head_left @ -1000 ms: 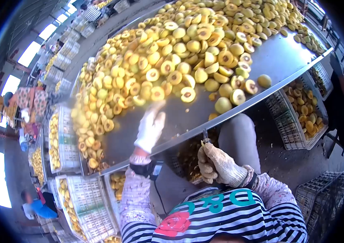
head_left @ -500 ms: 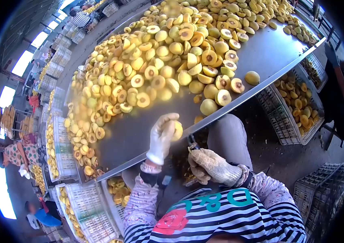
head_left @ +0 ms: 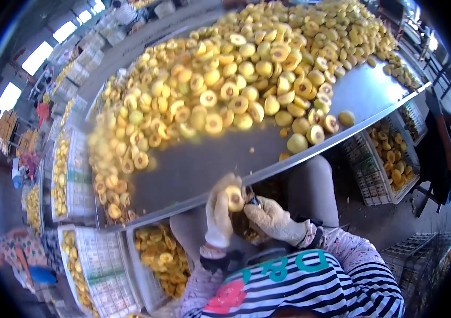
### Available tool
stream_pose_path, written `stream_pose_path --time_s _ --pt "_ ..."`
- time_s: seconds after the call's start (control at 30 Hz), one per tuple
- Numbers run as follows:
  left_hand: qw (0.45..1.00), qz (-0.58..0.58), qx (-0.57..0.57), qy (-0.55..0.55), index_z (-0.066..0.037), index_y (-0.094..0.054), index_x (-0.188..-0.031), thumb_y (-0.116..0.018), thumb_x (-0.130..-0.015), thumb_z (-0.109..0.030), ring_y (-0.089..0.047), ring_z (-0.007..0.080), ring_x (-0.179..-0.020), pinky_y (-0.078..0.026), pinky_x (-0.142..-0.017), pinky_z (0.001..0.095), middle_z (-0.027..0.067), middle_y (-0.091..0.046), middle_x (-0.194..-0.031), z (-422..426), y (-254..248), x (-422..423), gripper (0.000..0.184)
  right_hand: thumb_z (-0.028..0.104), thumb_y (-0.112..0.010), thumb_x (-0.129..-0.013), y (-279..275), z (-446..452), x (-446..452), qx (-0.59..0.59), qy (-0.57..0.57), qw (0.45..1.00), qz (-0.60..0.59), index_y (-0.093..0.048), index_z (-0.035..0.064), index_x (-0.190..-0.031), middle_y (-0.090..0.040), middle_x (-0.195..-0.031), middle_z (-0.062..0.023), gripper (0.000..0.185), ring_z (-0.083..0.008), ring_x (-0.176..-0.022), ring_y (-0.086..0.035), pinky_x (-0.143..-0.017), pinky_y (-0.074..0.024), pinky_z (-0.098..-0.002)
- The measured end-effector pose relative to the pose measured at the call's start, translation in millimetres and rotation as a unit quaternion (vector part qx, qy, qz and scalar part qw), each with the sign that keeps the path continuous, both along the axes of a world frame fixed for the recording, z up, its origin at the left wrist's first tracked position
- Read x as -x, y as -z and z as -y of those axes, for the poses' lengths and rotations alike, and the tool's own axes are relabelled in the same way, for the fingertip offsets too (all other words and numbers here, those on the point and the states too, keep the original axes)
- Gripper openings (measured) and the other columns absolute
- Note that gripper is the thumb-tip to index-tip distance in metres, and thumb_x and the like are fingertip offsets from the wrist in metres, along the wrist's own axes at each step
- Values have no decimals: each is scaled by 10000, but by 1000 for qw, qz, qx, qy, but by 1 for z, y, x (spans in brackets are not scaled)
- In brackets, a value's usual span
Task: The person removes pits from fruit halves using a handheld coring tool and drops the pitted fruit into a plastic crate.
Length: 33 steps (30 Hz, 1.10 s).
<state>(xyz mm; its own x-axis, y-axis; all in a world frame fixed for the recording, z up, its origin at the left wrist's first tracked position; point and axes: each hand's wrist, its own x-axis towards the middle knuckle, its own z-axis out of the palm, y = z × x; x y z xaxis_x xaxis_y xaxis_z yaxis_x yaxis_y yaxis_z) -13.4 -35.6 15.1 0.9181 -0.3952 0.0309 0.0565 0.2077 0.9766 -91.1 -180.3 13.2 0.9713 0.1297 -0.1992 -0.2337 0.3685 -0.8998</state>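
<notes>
In my gloved left hand (head_left: 218,214) is a yellow peach half (head_left: 234,198), its cut face with a brownish centre turned up. My right hand (head_left: 274,218), in a beige knitted glove, closes around a small dark-handled tool (head_left: 254,201). The tool's tip is right beside the peach half; whether it touches, I cannot tell. Both hands are close together over my lap, just below the front edge of a metal table (head_left: 183,183). Heaped on that table are many halved yellow peaches (head_left: 228,90), some cut side up.
A crate of peach pieces (head_left: 164,259) stands below the table at my left, with a white crate (head_left: 110,270) beside it. At right is another filled crate (head_left: 390,164), with stacked dark crates (head_left: 414,254) nearer me. Other people work at the far left.
My left hand has come down from the table edge with the peach half, bringing it to the tool in my right hand. The whole view has shifted slightly.
</notes>
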Motion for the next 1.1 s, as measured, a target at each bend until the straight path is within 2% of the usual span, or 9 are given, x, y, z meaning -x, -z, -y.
stream_pose_path --time_s 0.13,0.2,0.37,0.4,0.53,0.6,0.63,0.73,1.1 --pt "995 85 -46 24 -2 -549 -1324 -348 -1064 -248 -559 210 -1190 -431 -1057 340 125 -578 -1312 -13 22 13 410 259 -641 -1004 -5 -17 -12 -29 29 999 13 -584 48 -1251 -615 -1002 29 329 -40 -885 -543 -755 -483 -230" --pt "998 36 -22 36 -14 -511 -1362 -352 -1045 -207 -533 206 -1216 -418 -1067 332 121 -546 -1333 -15 6 20 404 328 -701 -959 -5 -13 -15 79 -31 992 -98 -585 55 -1242 -628 -916 17 410 -49 -782 -546 -669 -458 -213" --pt "991 -3 7 137 -65 -358 -1438 -471 -858 24 -543 208 -1166 -433 -1058 361 124 -507 -1304 -48 25 20 597 418 -707 -936 -13 -13 -12 44 -120 988 -88 -619 82 -1033 -545 -695 40 361 -68 -548 -481 -472 -358 -236" --pt "979 114 20 165 -58 -320 -1453 -567 -801 31 -553 209 -1148 -446 -1045 364 131 -503 -1311 -47 23 18 703 427 -700 -939 -13 -12 -12 46 -133 984 -107 -620 84 -1018 -539 -683 37 361 -73 -550 -489 -474 -360 -237" --pt "955 203 -178 124 -87 -284 -1369 -652 -742 87 -569 219 -1102 -458 -1021 380 133 -531 -1219 -56 22 36 747 380 -672 -943 19 -11 -16 150 -178 970 -66 -630 74 -1012 -595 -724 -17 317 -126 -615 -561 -555 -437 -274" --pt "955 202 -194 95 -78 -310 -1303 -697 -734 68 -601 209 -1011 -500 -942 377 114 -565 -1139 -54 36 39 704 355 -656 -940 27 -12 -15 290 -190 937 -47 -639 58 -1029 -644 -779 -64 310 -177 -670 -612 -632 -491 -313" --pt "952 204 -212 84 -74 -312 -1296 -715 -732 54 -607 207 -991 -506 -926 376 109 -571 -1117 -51 33 41 705 343 -632 -935 14 -15 -15 324 -198 923 -63 -649 30 -1070 -698 -911 -139 341 -275 -818 -664 -798 -515 -385" --pt "945 212 -247 39 -52 -342 -1258 -786 -720 -3 -625 203 -946 -516 -882 355 90 -585 -1040 -45 53 37 698 355 -625 -934 -16 -20 -15 366 -154 914 -82 -651 9 -1095 -706 -985 -177 383 -325 -924 -669 -871 -497 -414" --pt "941 201 -263 75 -38 -293 -1343 -806 -731 -2 -619 200 -1008 -526 -919 359 104 -577 -1109 -25 51 34 800 382 -642 -945 17 6 -11 216 -131 966 -49 -656 36 -1188 -715 -1026 -126 424 -243 -965 -670 -909 -499 -358"
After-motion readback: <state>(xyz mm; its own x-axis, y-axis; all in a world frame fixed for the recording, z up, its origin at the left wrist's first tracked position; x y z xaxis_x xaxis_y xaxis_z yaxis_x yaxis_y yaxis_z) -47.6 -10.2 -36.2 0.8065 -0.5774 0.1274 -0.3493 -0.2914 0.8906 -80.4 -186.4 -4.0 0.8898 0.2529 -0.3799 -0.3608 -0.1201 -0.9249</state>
